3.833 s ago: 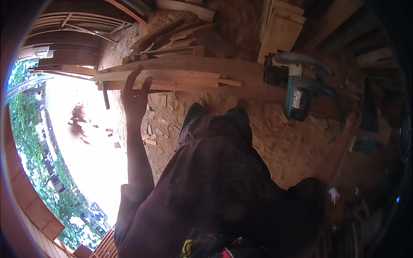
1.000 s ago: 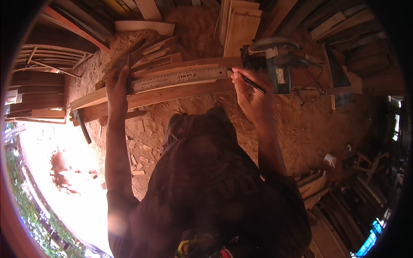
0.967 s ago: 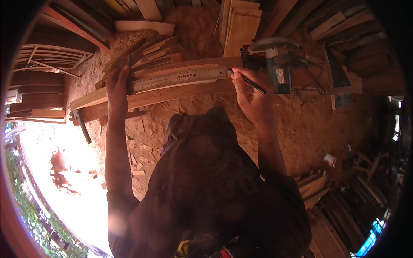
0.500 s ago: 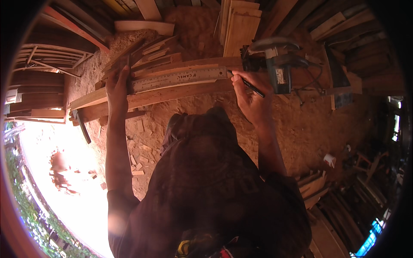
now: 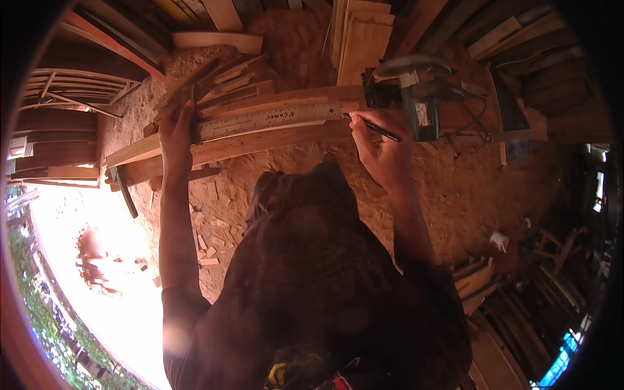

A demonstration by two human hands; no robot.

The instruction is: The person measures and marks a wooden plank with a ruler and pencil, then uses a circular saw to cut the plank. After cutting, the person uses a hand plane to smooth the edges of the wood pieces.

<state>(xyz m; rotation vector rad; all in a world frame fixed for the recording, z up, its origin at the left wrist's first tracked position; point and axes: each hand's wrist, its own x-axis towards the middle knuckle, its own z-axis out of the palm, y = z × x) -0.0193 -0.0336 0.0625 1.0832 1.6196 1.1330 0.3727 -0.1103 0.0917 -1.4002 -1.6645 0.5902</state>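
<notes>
My left hand (image 5: 175, 130) is closed at the left end of a steel ruler (image 5: 260, 120), where a dark upright piece shows beside the thumb. The ruler lies along a wooden board (image 5: 260, 143) in front of me. A dark pen (image 5: 382, 132) is pinched in the fingers of my right hand (image 5: 383, 146). Its tip is by the ruler's right end, over the wood; whether it touches is too small to tell.
A circular saw (image 5: 426, 110) with a cord rests just right of my right hand. Wood offcuts (image 5: 234, 78) lie behind the board. A dark-handled tool (image 5: 123, 188) hangs at the board's left end. Planks (image 5: 364, 42) stand beyond; wood scraps (image 5: 208, 244) litter the dirt floor.
The pen tip has moved slightly toward me at the ruler's end, and the pen lies flatter. My right hand has shifted a little with it; my left hand stays almost still.
</notes>
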